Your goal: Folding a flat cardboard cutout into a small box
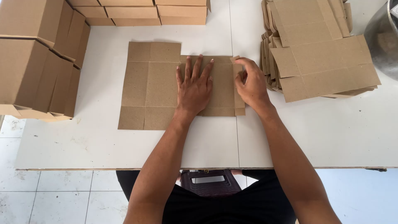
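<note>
A flat brown cardboard box blank [151, 87] with creased panels lies on the white table [103, 137] in front of me. My left hand [194, 87] presses flat on its middle, fingers spread. My right hand [248, 83] pinches the blank's right edge flap [238, 89] and lifts it, fingers curled around the flap's top corner.
A tall pile of flat cardboard blanks [319, 54] sits at the right. Folded cardboard boxes [37, 62] are stacked at the left, and more [141, 11] line the far edge. A metal pot [383, 39] stands at the far right. A dark plastic stool [209, 182] shows below the table edge.
</note>
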